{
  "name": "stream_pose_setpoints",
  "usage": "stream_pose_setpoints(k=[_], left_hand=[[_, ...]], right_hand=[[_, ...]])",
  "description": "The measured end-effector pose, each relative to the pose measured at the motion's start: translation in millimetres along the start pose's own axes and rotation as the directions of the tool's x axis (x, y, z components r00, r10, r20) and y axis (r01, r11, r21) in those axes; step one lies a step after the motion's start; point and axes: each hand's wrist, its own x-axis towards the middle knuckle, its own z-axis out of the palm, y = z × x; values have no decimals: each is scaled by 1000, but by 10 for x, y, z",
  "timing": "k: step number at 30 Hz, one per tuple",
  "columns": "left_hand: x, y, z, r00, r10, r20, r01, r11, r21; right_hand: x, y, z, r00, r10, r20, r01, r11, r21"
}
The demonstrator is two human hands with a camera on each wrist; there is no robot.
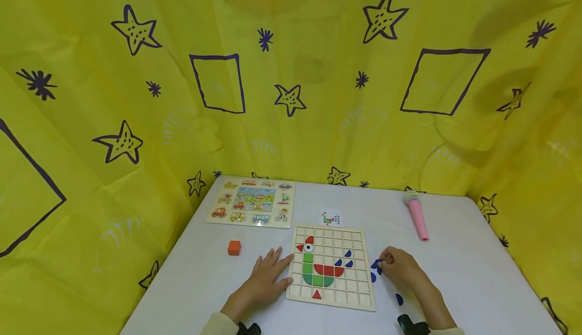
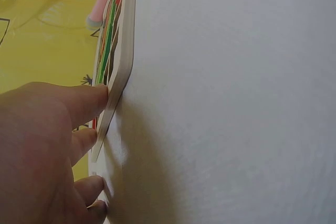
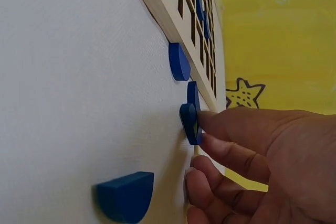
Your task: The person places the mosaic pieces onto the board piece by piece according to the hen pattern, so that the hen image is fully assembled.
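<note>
A wooden grid board [image 1: 359, 294] lies on the white table with red, green and blue pieces forming a bird shape. My left hand [image 1: 268, 274] lies flat on the table. Its straight fingers [image 2: 79, 103] touch the board's left edge [image 2: 119, 72]. My right hand [image 1: 402, 270] is at the board's right side and pinches a small blue piece [image 1: 376, 263] with its fingertips [image 3: 210, 124]. In the right wrist view this blue piece [image 3: 188, 123] stands on edge just off the board [image 3: 168, 3]. Two more blue pieces [image 3: 178, 61] [image 3: 126, 195] lie on the table nearby.
An orange cube [image 1: 234, 247] sits left of the board. Behind it lies a vehicle picture puzzle [image 1: 251, 202], and a small pattern card [image 1: 330, 218] lies behind the board. A pink toy microphone [image 1: 416, 216] lies at the back right. Yellow star-printed cloth [image 1: 136, 123] surrounds the table.
</note>
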Motion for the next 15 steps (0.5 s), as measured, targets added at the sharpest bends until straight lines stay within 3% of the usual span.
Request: stream_pose_setpoints(k=[15], left_hand=[[19, -29, 22, 1000, -3, 3, 3, 1000, 4]], right_hand=[[-150, 14, -106, 1000, -15, 8, 15, 999, -39]])
